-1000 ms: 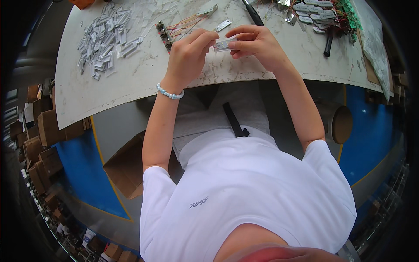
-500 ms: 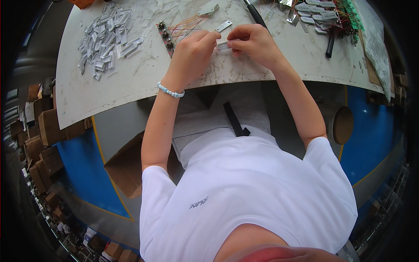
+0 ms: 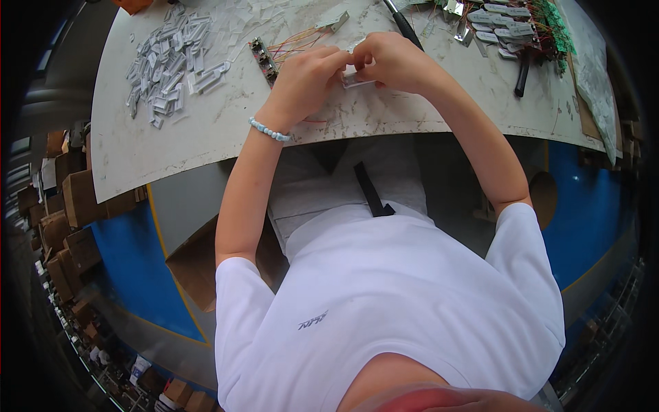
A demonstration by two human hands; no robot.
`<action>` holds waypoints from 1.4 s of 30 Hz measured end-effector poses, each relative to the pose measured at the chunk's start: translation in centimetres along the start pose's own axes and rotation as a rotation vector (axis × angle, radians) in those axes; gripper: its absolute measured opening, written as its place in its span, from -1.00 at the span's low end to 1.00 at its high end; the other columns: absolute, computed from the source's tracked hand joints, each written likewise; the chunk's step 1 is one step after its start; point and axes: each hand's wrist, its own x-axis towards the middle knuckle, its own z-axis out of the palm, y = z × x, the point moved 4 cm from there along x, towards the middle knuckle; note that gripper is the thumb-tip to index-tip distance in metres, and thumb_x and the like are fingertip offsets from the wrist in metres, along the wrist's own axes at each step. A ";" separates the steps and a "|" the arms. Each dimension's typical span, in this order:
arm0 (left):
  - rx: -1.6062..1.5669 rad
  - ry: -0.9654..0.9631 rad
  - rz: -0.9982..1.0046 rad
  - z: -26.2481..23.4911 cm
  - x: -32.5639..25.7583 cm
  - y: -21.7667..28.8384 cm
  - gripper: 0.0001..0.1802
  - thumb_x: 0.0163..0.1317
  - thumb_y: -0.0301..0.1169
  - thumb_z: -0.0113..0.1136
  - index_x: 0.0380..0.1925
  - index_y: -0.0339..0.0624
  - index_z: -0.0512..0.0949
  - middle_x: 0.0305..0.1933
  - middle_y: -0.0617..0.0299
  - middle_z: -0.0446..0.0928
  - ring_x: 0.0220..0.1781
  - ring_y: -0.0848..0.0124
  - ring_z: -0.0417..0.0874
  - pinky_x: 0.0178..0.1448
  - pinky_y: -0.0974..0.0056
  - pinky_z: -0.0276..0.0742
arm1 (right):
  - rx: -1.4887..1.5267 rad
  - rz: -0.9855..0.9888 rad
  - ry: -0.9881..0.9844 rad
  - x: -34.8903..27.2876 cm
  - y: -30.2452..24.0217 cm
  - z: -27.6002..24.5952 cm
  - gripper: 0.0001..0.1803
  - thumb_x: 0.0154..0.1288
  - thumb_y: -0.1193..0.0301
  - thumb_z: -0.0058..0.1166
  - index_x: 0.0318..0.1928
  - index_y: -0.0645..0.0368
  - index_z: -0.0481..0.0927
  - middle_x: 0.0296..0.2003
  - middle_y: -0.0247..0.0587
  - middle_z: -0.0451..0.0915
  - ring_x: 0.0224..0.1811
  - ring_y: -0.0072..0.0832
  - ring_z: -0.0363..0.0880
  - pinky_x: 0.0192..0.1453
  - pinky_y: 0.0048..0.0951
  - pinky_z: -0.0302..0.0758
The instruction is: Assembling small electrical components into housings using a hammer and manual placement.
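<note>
A heap of small grey parts (image 3: 168, 58) is lying at the left on the white table (image 3: 206, 130). Beside it, the left hand (image 3: 302, 79) is pinching a small pale piece (image 3: 357, 79) with fingers closed on it. The right hand (image 3: 398, 62) is gripping the same piece from the other side, just above the table. Further right, a pile of wired parts (image 3: 508, 24) is resting.

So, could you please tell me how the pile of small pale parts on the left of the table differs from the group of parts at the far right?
The pile of pale parts is loose, scattered and all whitish-grey, with no wires showing. The group at the far right is tangled with coloured wires beside green boards. The left pile lies apart from both hands; the right group lies nearer the right hand. Both rest on the same white table.
</note>
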 end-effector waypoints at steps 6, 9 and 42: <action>0.034 -0.053 0.087 -0.9 -0.5 0.4 -0.76 0.06 -0.54 0.37 -0.21 -0.20 0.64 -0.26 0.14 0.67 -0.17 0.17 0.68 -0.07 0.17 0.61 | -0.092 0.017 0.007 -0.2 0.5 0.1 -0.80 0.08 0.39 0.33 -0.41 0.26 0.61 -0.48 -0.08 0.65 -0.46 -0.27 0.68 -0.25 -0.25 0.56; 0.057 -0.059 0.140 -1.1 -1.3 0.8 -0.75 0.02 -0.50 0.41 -0.24 -0.19 0.66 -0.26 0.17 0.68 -0.12 0.20 0.67 -0.04 0.18 0.61 | -0.048 0.012 0.032 -0.3 0.6 0.3 -0.78 0.06 0.39 0.34 -0.42 0.28 0.59 -0.47 -0.07 0.65 -0.43 -0.22 0.67 -0.25 -0.23 0.55; 0.256 -0.085 0.063 -1.5 -4.7 2.4 -0.70 0.27 -0.31 0.24 0.01 0.02 0.65 0.23 0.16 0.54 0.30 0.17 0.47 0.42 0.05 0.29 | 0.006 -0.023 0.159 0.0 0.5 0.6 -0.76 0.10 0.42 0.36 -0.37 0.31 0.57 -0.40 -0.13 0.59 -0.39 -0.35 0.54 -0.30 -0.33 0.46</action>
